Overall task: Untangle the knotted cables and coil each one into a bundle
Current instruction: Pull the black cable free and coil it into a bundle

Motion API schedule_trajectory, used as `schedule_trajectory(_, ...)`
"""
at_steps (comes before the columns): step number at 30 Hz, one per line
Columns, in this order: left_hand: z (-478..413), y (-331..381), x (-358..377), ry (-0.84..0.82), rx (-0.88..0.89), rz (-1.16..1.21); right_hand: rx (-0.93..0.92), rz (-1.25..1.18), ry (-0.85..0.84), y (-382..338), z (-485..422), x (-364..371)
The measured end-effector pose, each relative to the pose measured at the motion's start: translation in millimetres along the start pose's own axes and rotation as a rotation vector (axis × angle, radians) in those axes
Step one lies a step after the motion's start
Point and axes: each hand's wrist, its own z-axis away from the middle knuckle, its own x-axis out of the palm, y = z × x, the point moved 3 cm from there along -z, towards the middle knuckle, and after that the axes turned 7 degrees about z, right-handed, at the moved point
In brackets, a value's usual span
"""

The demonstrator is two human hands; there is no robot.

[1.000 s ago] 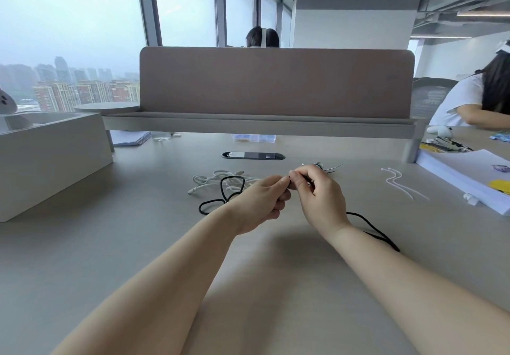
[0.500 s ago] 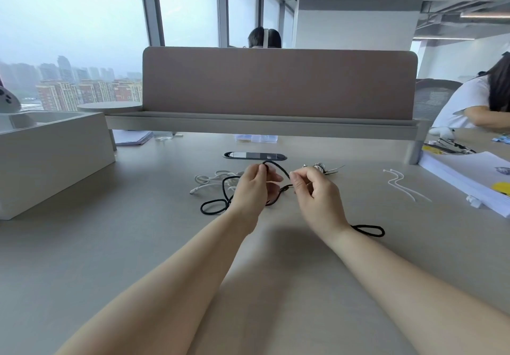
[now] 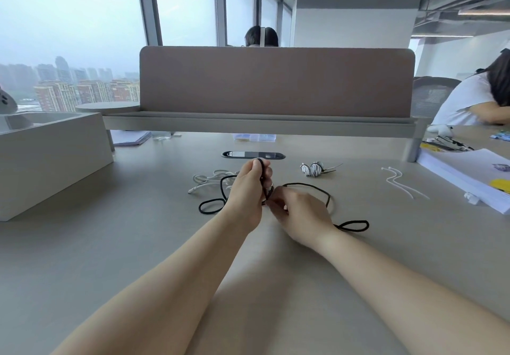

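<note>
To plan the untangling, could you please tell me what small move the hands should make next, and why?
Probably draw the left hand up and away from the right hand: both pinch the black cable close together, with slack loops lying either side.

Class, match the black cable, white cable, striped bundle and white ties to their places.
Column 1:
1 thin black cable
2 tangled white cable
3 black-and-white striped coiled bundle
4 thin white plastic ties

Column 2:
A farthest right of the four
B held by left hand and right hand
C heaped left of left hand
D right of the oval grommet

Pairs: 1-B, 2-C, 3-D, 4-A
</note>
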Motion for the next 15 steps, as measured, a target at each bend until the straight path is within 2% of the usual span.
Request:
schedule_trajectory(2,-1,2,-1,0.014,0.033,-0.079,-0.040,0.023,-0.010,-2,2,2)
schedule_trajectory(7,-4,4,-9,0.050,0.099,-0.302,-0.140,-0.068,0.104,-7,9,-4)
schedule_trajectory(11,-3,1,-8,-0.006,0.044,-0.352,-0.103,-0.219,0.244,-1,7,-10)
schedule_trajectory(15,-1,-2,-7,-0.099,-0.009,-0.445,-0.062,-0.224,0.379,7,4,-14)
